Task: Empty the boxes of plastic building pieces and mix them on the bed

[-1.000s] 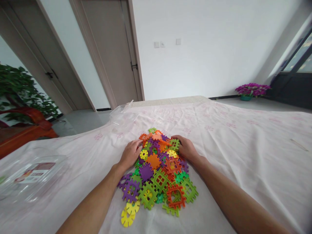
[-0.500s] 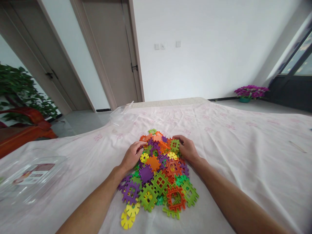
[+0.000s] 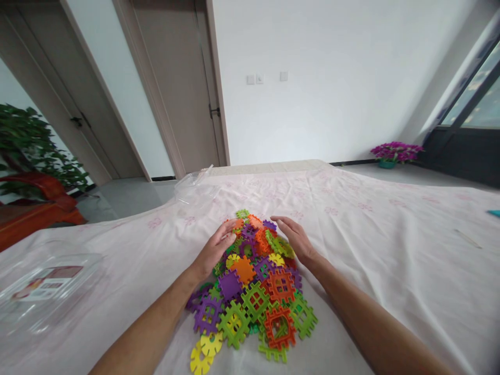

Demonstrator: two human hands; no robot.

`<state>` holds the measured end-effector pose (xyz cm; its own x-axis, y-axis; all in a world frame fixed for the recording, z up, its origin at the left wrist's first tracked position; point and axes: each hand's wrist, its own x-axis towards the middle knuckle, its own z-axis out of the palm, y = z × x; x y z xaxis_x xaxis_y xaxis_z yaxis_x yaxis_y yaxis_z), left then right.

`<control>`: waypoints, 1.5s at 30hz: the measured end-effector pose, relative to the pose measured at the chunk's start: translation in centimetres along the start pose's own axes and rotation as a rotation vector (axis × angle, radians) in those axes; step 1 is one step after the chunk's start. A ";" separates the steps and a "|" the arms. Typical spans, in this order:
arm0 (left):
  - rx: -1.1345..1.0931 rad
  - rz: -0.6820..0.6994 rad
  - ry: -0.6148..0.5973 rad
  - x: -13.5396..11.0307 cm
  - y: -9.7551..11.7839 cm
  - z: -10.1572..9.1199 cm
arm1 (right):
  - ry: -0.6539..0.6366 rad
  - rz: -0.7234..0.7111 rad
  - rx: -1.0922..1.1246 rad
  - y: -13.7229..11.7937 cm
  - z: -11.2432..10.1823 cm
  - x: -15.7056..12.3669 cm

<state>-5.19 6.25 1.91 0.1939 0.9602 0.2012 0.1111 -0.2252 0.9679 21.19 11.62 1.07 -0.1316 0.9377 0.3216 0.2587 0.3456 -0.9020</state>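
A heap of flat plastic interlocking tiles (image 3: 253, 291) in green, purple, orange, red and yellow lies on a white cloth with pink flowers (image 3: 371, 245). My left hand (image 3: 213, 250) rests against the heap's far left side, fingers stretched out and together. My right hand (image 3: 295, 239) presses the far right side, fingers also straight. Neither hand grips a tile. Two yellow round tiles (image 3: 205, 351) lie at the near left edge of the heap.
A clear plastic lid or box with a label (image 3: 42, 291) sits at the left. A crumpled clear bag (image 3: 195, 182) lies beyond the heap. A small teal thing (image 3: 494, 213) is at the far right edge. Doors, a green plant and purple flowers stand behind.
Both hands have straightened from curled to flat and pushed the far tiles inward, bunching the heap's far end. The camera has tipped slightly.
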 end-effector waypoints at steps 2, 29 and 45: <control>0.178 -0.078 0.032 0.1 -0.8 0.1 | -0.017 -0.007 -0.161 0.9 0.0 0.1; 0.819 0.516 -0.436 -6.6 5.5 4.7 | -0.134 0.042 0.019 0.0 -0.1 -1.0; 0.917 0.509 -0.120 -2.4 1.9 5.3 | -0.166 0.048 0.264 0.0 -0.1 -0.9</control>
<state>-0.31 2.63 2.49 0.5144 0.7059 0.4869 0.6738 -0.6839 0.2796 21.37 10.74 0.80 -0.2851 0.9267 0.2449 0.0142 0.2596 -0.9656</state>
